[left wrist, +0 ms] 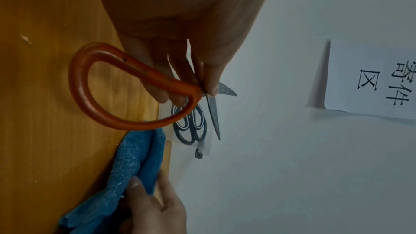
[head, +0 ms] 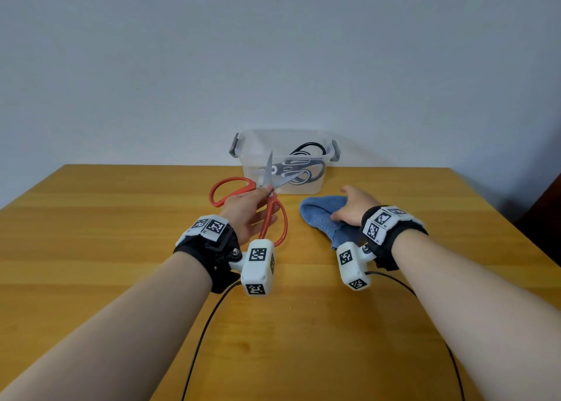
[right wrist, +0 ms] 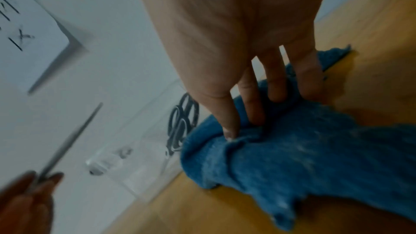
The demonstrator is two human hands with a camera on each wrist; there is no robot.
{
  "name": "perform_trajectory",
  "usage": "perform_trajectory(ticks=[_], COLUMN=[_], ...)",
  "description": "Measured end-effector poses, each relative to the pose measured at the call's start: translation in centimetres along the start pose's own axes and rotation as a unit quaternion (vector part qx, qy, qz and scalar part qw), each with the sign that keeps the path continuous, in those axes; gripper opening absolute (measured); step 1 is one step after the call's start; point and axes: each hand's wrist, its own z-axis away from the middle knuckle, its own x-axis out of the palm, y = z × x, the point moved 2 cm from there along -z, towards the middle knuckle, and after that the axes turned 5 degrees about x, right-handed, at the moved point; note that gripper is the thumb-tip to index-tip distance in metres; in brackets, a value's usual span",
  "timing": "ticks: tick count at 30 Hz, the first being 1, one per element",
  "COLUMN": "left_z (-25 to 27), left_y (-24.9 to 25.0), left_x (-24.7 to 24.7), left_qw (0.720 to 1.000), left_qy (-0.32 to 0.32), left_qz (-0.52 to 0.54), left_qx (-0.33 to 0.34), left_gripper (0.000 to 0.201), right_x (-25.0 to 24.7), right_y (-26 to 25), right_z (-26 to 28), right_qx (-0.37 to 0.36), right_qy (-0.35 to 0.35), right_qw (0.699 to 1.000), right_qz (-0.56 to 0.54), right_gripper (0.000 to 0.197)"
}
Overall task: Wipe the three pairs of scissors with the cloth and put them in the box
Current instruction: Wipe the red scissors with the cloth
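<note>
My left hand (head: 266, 190) pinches the red-handled scissors (head: 266, 218) at the pivot and holds them above the table, their blades spread and pointing up in front of the box. In the left wrist view one orange handle loop (left wrist: 77, 86) hangs below my fingers (left wrist: 211, 84). My right hand (head: 341, 203) lies on the crumpled blue cloth (head: 318, 212) on the table, its fingers (right wrist: 229, 122) dug into the folds and the thumb gripping the cloth (left wrist: 139, 157). The clear plastic box (head: 252, 145) stands at the table's far edge. Inside it lie two black-handled pairs of scissors (head: 291, 169).
The wooden table (head: 121, 233) ends at a white wall just behind the box. Black cables (head: 200, 334) run from both wrist cameras toward me across the near table. A paper sign (left wrist: 371, 77) hangs on the wall.
</note>
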Motion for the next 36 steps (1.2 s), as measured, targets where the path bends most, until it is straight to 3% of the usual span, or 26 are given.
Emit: perform_trajectory(ticks=[2, 3, 7, 9, 11, 14, 19, 23, 26, 30, 32, 34, 36], left_z=[-0.1, -0.2, -0.4, -0.4, -0.2, 0.3, 0.4, -0.1, -1.0, -2.2, -2.5, -2.8, -3.0], left_y=[-0.1, 0.0, 1.0, 1.8, 2.5, 3.0, 2.4, 1.9, 1.6, 1.4, 1.4, 1.4, 1.3], left_x=[-0.1, -0.2, -0.4, -0.3, -0.2, -0.2, 0.1, 0.9, 1.1, 1.4, 1.4, 1.3, 0.9], left_qw=[1.0, 1.0, 0.999, 0.999, 0.997, 0.992, 0.974, 0.961, 0.954, 0.936, 0.941, 0.95, 0.954], left_qy=[0.0, 0.001, 0.011, 0.011, 0.0, -0.03, -0.077, -0.1, -0.077, -0.054, -0.054, -0.064, -0.073], left_qz=[-0.006, -0.008, -0.012, -0.009, -0.021, -0.067, -0.147, -0.17, -0.184, -0.222, -0.21, -0.19, -0.184], left_qx=[0.0, 0.003, 0.031, 0.049, 0.069, 0.102, 0.154, 0.192, 0.223, 0.267, 0.261, 0.24, 0.226], left_gripper=[0.022, 0.022, 0.02, 0.018, 0.017, 0.019, 0.028, 0.029, 0.028, 0.02, 0.019, 0.023, 0.03], right_x=[0.5, 0.4, -0.8, -1.7, -2.5, -2.9, -2.2, -0.5, 0.9, 2.5, 3.1, 3.4, 3.4], right_y=[0.6, 0.7, -0.7, -1.8, -2.5, -3.2, -4.1, -4.8, -4.7, -4.3, -4.1, -3.8, -3.3], right_z=[-0.5, -0.6, -0.3, 0.3, 0.9, 1.4, 1.1, 0.7, 0.3, -0.2, -0.5, -0.9, -1.6], right_qx=[-0.002, -0.006, -0.085, -0.141, -0.159, -0.134, -0.144, -0.129, -0.124, -0.115, -0.103, -0.077, -0.064], right_qy=[0.027, 0.061, 0.209, 0.231, 0.205, 0.108, 0.015, -0.077, -0.162, -0.19, -0.199, -0.195, -0.192], right_qw=[0.999, 0.997, 0.971, 0.944, 0.914, 0.856, 0.774, 0.758, 0.755, 0.784, 0.783, 0.763, 0.721], right_qz=[0.04, 0.039, -0.079, -0.189, -0.311, -0.488, -0.617, -0.634, -0.624, -0.58, -0.581, -0.612, -0.663], right_gripper=[0.024, 0.016, 0.02, 0.029, 0.035, 0.041, 0.029, 0.012, 0.016, 0.022, 0.019, 0.026, 0.039])
